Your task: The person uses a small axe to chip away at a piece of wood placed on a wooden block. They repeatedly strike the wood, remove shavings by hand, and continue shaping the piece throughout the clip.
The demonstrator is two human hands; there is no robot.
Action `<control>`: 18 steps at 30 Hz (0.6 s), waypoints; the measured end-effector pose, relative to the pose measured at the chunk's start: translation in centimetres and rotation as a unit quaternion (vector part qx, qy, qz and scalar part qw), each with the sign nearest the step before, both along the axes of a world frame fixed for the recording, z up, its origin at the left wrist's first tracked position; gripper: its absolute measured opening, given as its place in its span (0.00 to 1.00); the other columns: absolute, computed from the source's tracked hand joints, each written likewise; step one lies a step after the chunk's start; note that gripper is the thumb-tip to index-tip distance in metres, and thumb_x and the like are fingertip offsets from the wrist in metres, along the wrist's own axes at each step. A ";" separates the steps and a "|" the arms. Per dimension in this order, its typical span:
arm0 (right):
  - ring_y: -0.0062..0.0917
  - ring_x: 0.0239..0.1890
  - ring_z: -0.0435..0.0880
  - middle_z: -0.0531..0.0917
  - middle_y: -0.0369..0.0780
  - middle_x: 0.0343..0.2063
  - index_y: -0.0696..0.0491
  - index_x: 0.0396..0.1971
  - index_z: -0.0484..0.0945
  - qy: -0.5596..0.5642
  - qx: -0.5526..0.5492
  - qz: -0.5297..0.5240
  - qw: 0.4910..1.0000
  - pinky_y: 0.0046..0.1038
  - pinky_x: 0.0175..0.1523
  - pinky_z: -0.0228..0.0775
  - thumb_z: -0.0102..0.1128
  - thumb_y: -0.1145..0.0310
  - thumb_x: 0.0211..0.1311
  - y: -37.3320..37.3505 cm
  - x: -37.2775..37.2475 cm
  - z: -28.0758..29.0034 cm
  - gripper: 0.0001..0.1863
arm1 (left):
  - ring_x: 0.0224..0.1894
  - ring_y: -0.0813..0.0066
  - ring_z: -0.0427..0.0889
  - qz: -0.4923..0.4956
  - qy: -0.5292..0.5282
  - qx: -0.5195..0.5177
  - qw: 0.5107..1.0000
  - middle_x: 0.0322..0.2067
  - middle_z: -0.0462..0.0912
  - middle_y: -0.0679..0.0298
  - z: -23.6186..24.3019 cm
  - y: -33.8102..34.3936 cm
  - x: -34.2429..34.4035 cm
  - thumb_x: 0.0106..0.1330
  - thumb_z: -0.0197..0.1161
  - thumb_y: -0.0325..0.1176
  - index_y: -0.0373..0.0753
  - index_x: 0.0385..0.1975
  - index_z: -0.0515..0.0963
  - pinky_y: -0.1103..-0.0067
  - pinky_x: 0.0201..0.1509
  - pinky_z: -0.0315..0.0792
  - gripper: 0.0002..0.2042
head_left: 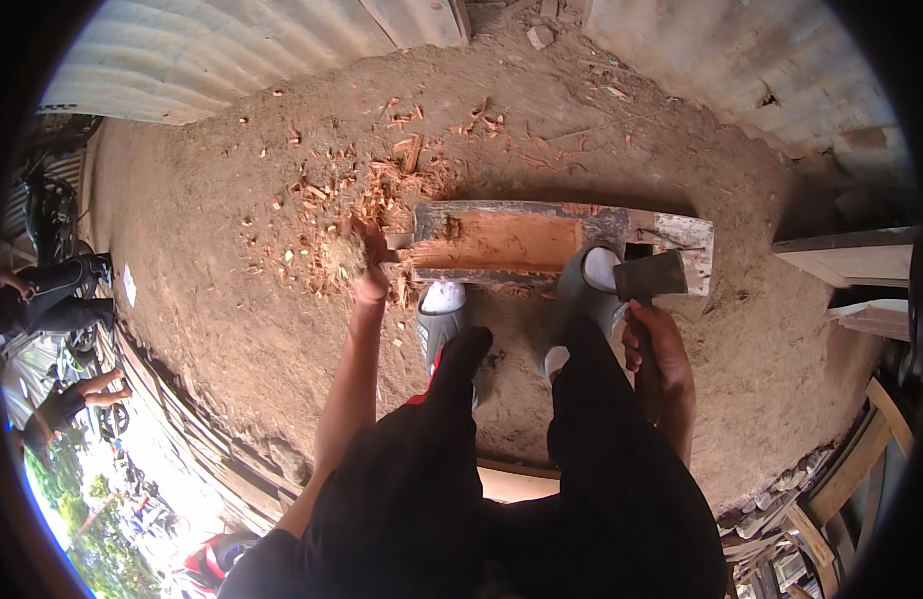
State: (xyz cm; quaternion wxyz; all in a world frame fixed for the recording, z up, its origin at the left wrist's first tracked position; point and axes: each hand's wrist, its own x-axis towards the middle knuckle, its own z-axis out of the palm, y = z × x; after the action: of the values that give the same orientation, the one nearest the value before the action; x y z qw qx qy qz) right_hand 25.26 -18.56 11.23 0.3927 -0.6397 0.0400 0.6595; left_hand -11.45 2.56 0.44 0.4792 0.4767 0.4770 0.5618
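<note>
A wooden beam (511,243) lies crosswise on the dirt, its top cut into a long reddish hollow with dark painted edges. My left hand (370,265) is closed around a chisel (400,241), whose flat metal blade reaches the beam's left end. The pale, frayed end of its handle shows beside my fingers. In my right hand (664,349), a mallet (651,277) is gripped by its handle, the dark blocky head raised over the beam's right end near a square hole. Space separates the mallet from the chisel.
Wood chips (382,190) are scattered around the beam's left end. My feet in grey clogs (586,285) are against the near edge. Corrugated sheets (252,50) border the far side. Boards (861,459) pile up at right. Other people (67,399) sit at far left near motorbikes.
</note>
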 end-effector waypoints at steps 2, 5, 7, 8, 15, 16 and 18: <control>0.14 0.13 0.64 0.69 0.30 0.17 0.49 0.38 0.73 0.000 0.000 0.000 1.000 0.20 0.19 0.53 0.61 0.52 0.72 -0.1 0.1 0.3 0.15 | 0.12 0.84 0.51 -0.028 -0.095 -0.054 0.994 0.12 0.57 0.75 1.1 -0.4 1.8 0.75 0.53 0.44 0.49 0.22 0.62 0.78 0.14 0.45 0.17; 0.14 0.13 0.64 0.69 0.30 0.17 0.49 0.38 0.73 -0.003 0.000 -0.008 1.000 0.19 0.19 0.53 0.61 0.52 0.72 0.2 -0.4 0.5 0.15 | 0.13 0.82 0.50 -0.080 -0.189 -0.068 0.976 0.12 0.57 0.76 1.9 -1.2 5.6 0.76 0.51 0.42 0.50 0.20 0.61 0.77 0.16 0.44 0.18; 0.14 0.13 0.64 0.69 0.30 0.17 0.49 0.37 0.73 -0.005 0.004 -0.006 1.000 0.19 0.19 0.53 0.61 0.52 0.71 0.6 -0.8 0.4 0.15 | 0.14 0.81 0.52 -0.022 -0.105 -0.053 0.993 0.12 0.58 0.74 0.8 -0.7 6.3 0.77 0.50 0.45 0.50 0.20 0.61 0.76 0.17 0.46 0.19; 0.14 0.13 0.64 0.69 0.30 0.17 0.49 0.37 0.72 0.000 0.004 0.000 1.000 0.20 0.19 0.53 0.61 0.52 0.71 0.8 -0.9 0.3 0.15 | 0.14 0.81 0.53 -0.005 -0.081 -0.028 0.996 0.12 0.59 0.73 0.4 -0.6 6.0 0.77 0.50 0.45 0.50 0.20 0.61 0.76 0.17 0.48 0.19; 0.15 0.12 0.63 0.69 0.31 0.17 0.49 0.37 0.72 0.001 0.000 0.005 1.000 0.21 0.17 0.53 0.60 0.52 0.72 0.2 -0.2 -0.3 0.15 | 0.14 0.81 0.47 0.058 -0.089 -0.127 0.986 0.11 0.54 0.73 1.1 -0.8 1.9 0.78 0.50 0.45 0.50 0.20 0.58 0.76 0.20 0.47 0.21; 0.15 0.12 0.63 0.69 0.31 0.16 0.49 0.37 0.72 0.004 -0.001 0.004 1.000 0.21 0.17 0.54 0.60 0.52 0.72 0.2 -0.3 -0.3 0.15 | 0.14 0.81 0.47 0.045 -0.100 -0.109 0.988 0.11 0.54 0.74 1.5 -0.4 1.9 0.78 0.50 0.45 0.50 0.19 0.57 0.76 0.19 0.47 0.21; 0.15 0.12 0.63 0.69 0.31 0.16 0.49 0.37 0.72 -0.001 -0.001 0.004 1.000 0.21 0.17 0.54 0.59 0.52 0.73 0.4 -0.5 -0.1 0.15 | 0.14 0.82 0.47 0.019 -0.124 -0.076 0.989 0.11 0.54 0.74 2.3 0.4 2.3 0.78 0.49 0.43 0.50 0.18 0.57 0.76 0.19 0.46 0.21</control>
State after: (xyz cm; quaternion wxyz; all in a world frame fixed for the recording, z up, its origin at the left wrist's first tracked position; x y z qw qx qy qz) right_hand 24.73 -18.19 11.09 0.3896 -0.6406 0.0377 0.6606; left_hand -9.16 2.94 2.72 0.5584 0.3565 0.4641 0.5880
